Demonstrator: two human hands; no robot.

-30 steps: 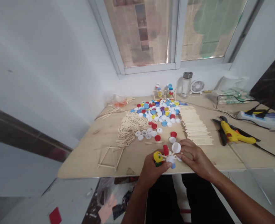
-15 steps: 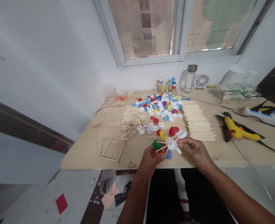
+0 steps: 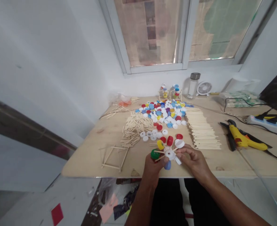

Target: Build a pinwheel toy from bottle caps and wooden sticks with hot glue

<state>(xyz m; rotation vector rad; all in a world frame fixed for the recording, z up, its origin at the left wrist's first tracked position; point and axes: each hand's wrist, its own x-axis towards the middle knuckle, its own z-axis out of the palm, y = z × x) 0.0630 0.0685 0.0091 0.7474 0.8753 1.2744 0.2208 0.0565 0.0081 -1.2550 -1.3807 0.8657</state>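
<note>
Both hands hold a small wheel (image 3: 170, 153) made of a white bottle cap hub with thin wooden spokes ending in coloured caps: green, yellow, red, white, blue. My left hand (image 3: 152, 166) pinches it from below left, near the green cap. My right hand (image 3: 194, 160) grips its right side, fingers curled by the white cap. The wheel faces me just above the table's front edge.
A heap of coloured bottle caps (image 3: 164, 113), loose short sticks (image 3: 135, 127) and a neat row of long sticks (image 3: 201, 128) lie on the wooden table (image 3: 93, 153). A stick frame (image 3: 113, 155) lies left; a yellow glue gun (image 3: 243, 139), power strip (image 3: 267, 121), fan (image 3: 204, 88) and bottle (image 3: 193, 84) stand right.
The wheel was lifted off the table and turned upright to face me, rotating so the green cap sits at the left. Both hands kept hold of it.
</note>
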